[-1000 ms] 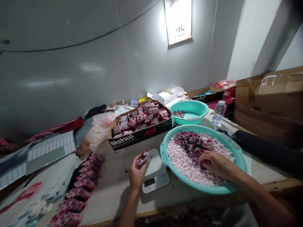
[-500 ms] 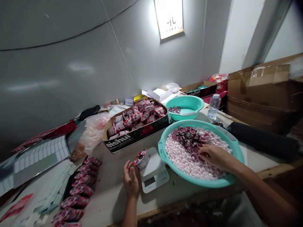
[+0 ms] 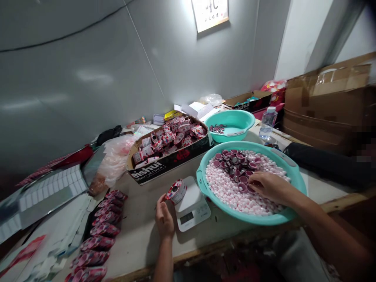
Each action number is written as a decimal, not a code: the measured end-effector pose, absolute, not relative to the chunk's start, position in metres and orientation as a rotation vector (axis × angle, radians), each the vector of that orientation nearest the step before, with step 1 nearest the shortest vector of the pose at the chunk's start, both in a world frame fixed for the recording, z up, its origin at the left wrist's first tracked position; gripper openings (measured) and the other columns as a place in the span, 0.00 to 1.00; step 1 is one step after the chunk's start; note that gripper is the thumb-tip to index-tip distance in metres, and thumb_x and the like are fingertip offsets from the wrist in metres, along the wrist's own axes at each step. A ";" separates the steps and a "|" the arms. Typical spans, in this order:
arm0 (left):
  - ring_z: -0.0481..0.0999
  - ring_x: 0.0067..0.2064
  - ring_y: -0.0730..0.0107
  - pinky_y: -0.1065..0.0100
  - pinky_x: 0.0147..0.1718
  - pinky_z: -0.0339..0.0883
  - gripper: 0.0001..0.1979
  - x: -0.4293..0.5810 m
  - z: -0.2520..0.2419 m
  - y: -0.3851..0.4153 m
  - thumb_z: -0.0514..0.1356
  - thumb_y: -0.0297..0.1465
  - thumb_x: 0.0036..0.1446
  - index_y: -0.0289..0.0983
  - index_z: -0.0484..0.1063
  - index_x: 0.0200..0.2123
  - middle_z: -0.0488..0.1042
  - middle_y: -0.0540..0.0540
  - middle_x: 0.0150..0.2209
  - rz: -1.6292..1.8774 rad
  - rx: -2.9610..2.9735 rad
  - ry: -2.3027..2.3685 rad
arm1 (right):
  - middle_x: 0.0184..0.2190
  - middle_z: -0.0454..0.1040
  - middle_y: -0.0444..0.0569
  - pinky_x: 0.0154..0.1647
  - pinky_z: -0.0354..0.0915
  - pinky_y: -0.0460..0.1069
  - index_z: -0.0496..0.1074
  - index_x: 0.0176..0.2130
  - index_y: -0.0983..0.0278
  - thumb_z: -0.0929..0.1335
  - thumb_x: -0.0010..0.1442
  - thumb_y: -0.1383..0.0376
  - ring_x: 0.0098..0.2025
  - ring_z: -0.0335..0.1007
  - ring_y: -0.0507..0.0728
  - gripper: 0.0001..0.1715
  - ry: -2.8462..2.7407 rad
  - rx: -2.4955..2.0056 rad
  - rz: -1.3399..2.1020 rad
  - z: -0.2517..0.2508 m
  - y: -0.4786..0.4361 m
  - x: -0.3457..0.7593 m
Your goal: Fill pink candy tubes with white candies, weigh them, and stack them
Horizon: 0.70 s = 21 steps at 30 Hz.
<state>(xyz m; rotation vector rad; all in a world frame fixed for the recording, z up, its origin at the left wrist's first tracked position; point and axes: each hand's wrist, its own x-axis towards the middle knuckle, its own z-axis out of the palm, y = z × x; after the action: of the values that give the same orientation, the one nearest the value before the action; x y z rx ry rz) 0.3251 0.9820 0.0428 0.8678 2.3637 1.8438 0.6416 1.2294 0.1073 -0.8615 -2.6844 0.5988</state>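
Observation:
My left hand [image 3: 164, 217] is beside a white kitchen scale [image 3: 192, 219], its fingertips at the lower left edge of a printed pouch [image 3: 176, 192]. The fingers are loosely bent and apart. The pouch rests on the scale's plate, with a dark round hole in its upper end. My right hand [image 3: 270, 187] reaches into a large turquoise basin [image 3: 201, 178], fingers pinched together at the edge of a heap of small maroon caps [image 3: 236, 164]. Whatever is between those fingertips is hidden. Small white and pink pellets [image 3: 226, 196] surround the caps.
A carton [image 3: 147, 172] of similar pouches stands behind the scale. At left, several pouches [image 3: 98, 243] lie in a row. A second turquoise basin [image 3: 235, 125], a water bottle [image 3: 268, 123] and a black roll [image 3: 317, 164] stand beyond the large basin.
My left hand's fingers have come closer to the pouch and are less spread. The right hand stays in the basin by the caps. The whole view has shifted slightly.

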 end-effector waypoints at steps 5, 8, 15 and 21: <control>0.70 0.51 0.56 0.57 0.53 0.59 0.30 0.326 0.042 0.982 0.45 0.53 0.60 0.35 0.68 0.49 0.73 0.39 0.48 1.859 0.861 2.372 | 0.29 0.76 0.48 0.30 0.59 0.48 0.74 0.29 0.60 0.62 0.57 0.64 0.29 0.70 0.55 0.12 -2.675 -0.861 0.593 0.107 1.229 0.642; 0.71 0.50 0.56 0.57 0.53 0.60 0.29 0.324 0.040 0.981 0.46 0.52 0.60 0.36 0.68 0.49 0.73 0.40 0.47 1.850 0.856 2.374 | 0.29 0.75 0.48 0.30 0.59 0.48 0.74 0.30 0.60 0.61 0.58 0.64 0.29 0.70 0.55 0.12 -2.695 -0.865 0.567 0.105 1.230 0.642; 0.72 0.49 0.53 0.55 0.51 0.63 0.29 0.327 0.041 0.988 0.62 0.49 0.49 0.35 0.70 0.48 0.74 0.38 0.45 1.698 0.971 2.511 | 0.30 0.75 0.48 0.30 0.59 0.49 0.74 0.31 0.60 0.61 0.59 0.63 0.29 0.70 0.56 0.13 -2.676 -0.904 0.427 0.104 1.230 0.642; 0.75 0.44 0.54 0.56 0.47 0.68 0.27 0.344 0.061 1.007 0.67 0.45 0.44 0.34 0.73 0.45 0.76 0.38 0.41 1.647 1.013 2.614 | 0.28 0.76 0.47 0.29 0.60 0.49 0.71 0.32 0.60 0.61 0.59 0.60 0.27 0.70 0.55 0.12 -2.585 -0.884 0.568 0.111 1.229 0.646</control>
<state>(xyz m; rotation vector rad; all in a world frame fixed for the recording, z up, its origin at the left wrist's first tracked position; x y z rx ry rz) 0.3437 1.0068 0.0615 1.0130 2.6143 1.6465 0.6457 1.2288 0.1109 -0.8839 -2.5853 0.5684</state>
